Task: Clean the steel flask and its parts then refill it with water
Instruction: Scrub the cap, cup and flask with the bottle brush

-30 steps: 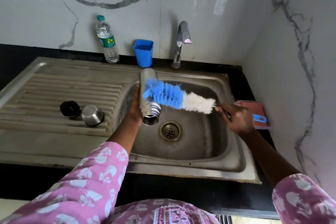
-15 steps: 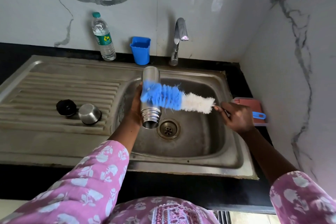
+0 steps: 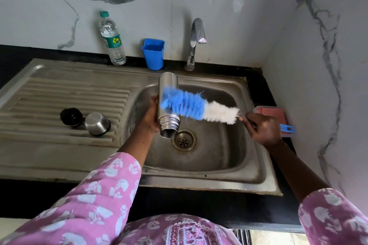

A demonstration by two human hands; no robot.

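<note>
Nearest to us are our two pink floral sleeves (image 3: 95,195), both arms reaching out over the steel sink (image 3: 209,165). Our left hand (image 3: 148,114) is wrapped around the steel flask (image 3: 168,105) from its left side, holding it over the basin with the open mouth tipped down toward us, right above and just left of the drain (image 3: 183,141). Our right hand (image 3: 262,128) has its fingers curled tight on the handle of the bottle brush (image 3: 199,108), and only the blue handle tip pokes out past the hand. The blue half of the bristles lies across the outside of the flask body, with the white half trailing back toward the right hand. Compared with half a second ago, not much has changed: same grips, same flask spot, but the blue bristle end now looks smeared with motion and sits a bit lower along the flask, closer to the threaded neck. Over on the ribbed drainboard, the black cap (image 3: 71,116) and the small steel cup (image 3: 97,123) sit side by side, touching or nearly so, right where they were. A pink board (image 3: 271,112) lies on the counter just past the right hand. Farthest back, against the marble wall, stand the water bottle (image 3: 112,39), the blue tumbler (image 3: 153,53) and the tap (image 3: 196,42), which isn't running.
</note>
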